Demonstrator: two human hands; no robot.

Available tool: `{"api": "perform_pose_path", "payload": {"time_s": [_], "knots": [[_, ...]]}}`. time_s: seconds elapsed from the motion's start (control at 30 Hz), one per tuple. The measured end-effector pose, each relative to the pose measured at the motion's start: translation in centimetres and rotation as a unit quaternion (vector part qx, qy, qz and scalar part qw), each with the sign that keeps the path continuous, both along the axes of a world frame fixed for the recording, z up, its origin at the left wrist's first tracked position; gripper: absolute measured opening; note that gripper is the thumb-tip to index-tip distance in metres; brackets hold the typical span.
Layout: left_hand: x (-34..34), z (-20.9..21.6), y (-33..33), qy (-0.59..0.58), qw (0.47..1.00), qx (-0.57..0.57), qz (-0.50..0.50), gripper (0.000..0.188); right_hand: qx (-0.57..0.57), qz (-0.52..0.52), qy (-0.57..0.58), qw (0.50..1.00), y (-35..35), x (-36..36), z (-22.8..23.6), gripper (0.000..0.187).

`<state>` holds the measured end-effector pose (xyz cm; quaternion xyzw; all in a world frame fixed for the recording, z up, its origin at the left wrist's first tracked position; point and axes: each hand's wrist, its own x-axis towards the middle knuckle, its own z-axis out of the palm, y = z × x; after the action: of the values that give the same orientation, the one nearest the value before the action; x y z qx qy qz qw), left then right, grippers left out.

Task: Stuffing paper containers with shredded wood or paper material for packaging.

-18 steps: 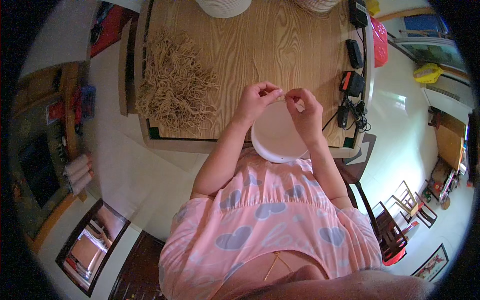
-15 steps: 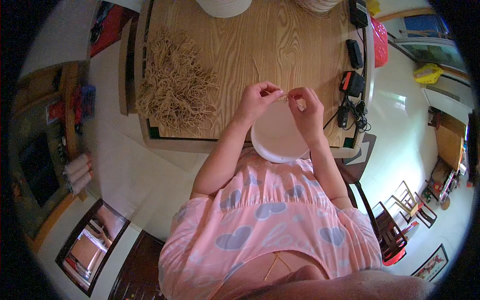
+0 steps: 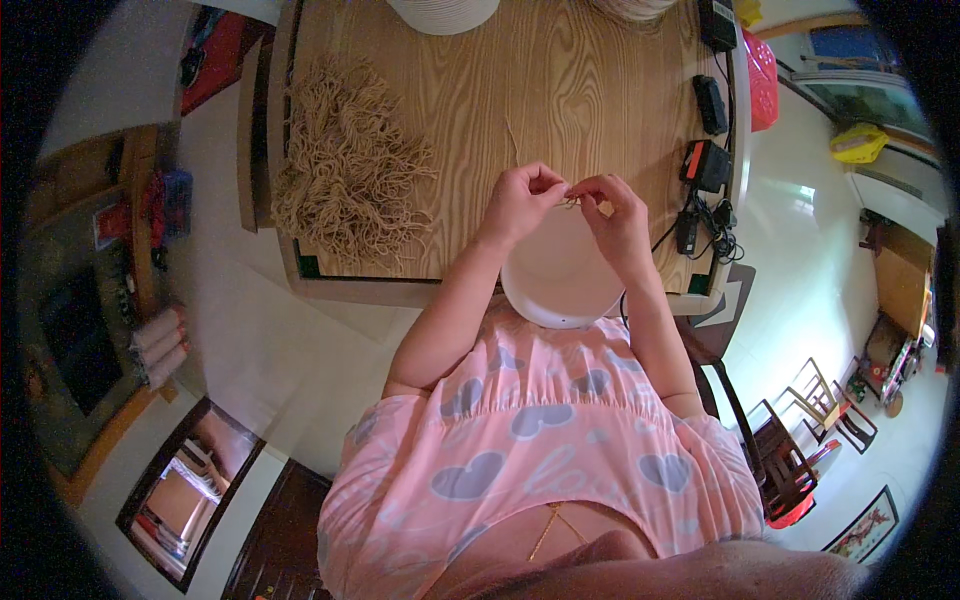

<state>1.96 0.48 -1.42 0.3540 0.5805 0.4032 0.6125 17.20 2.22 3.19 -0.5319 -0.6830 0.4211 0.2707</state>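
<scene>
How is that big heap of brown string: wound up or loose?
Loose: the string lies in a messy heap on the table, wavy strands going every way.

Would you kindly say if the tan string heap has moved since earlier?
No; the tan string heap keeps its place on the brown wooden table.

Table middle: wide bare stretch of tabletop (image 3: 465, 90), easy pass, just one thin strand (image 3: 511, 135) lying there.
Left side: brown cord pile (image 3: 355, 170) hogs it, slim lane between that and the left hand (image 3: 522, 205).
Right edge: black-and-orange box (image 3: 706, 166) plus tangled cables (image 3: 717, 238), total snag zone.
Far edge: white round container (image 3: 445, 14) and pale bundle (image 3: 634, 8), decent gap between.
Near edge: white bowl (image 3: 558, 272) and right hand (image 3: 615, 218) block it; brown cord (image 3: 573, 200) pinched between both hands shuts that gap.
</scene>
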Motion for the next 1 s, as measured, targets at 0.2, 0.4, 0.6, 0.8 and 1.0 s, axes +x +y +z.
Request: {"api": "perform_pose_path", "payload": {"time_s": [0.2,0.4,0.6,0.8,1.0], "knots": [[-0.4,1.1,0.1,0.004,0.999,0.005,-0.033,0.005,-0.065,-0.04,0.021,0.997,0.2,0.1,-0.2,0.009],[-0.7,0.4,-0.1,-0.049,0.999,0.013,-0.017,0.005,-0.062,-0.025,0.027,0.997,0.1,0.0,-0.1,0.009],[-0.7,0.3,0.0,-0.087,0.996,0.006,-0.004,0.005,-0.072,0.024,0.04,0.996,0.4,-0.1,0.2,0.011],[-0.9,0.8,0.1,-0.106,0.994,-0.007,0.005,0.004,-0.051,0.009,0.025,0.998,0.1,-0.4,0.6,0.01],[-1.1,0.2,0.1,-0.046,0.998,-0.008,-0.043,0.002,0.015,-0.017,0.027,0.999,-0.2,-0.4,-0.6,0.01]]}}
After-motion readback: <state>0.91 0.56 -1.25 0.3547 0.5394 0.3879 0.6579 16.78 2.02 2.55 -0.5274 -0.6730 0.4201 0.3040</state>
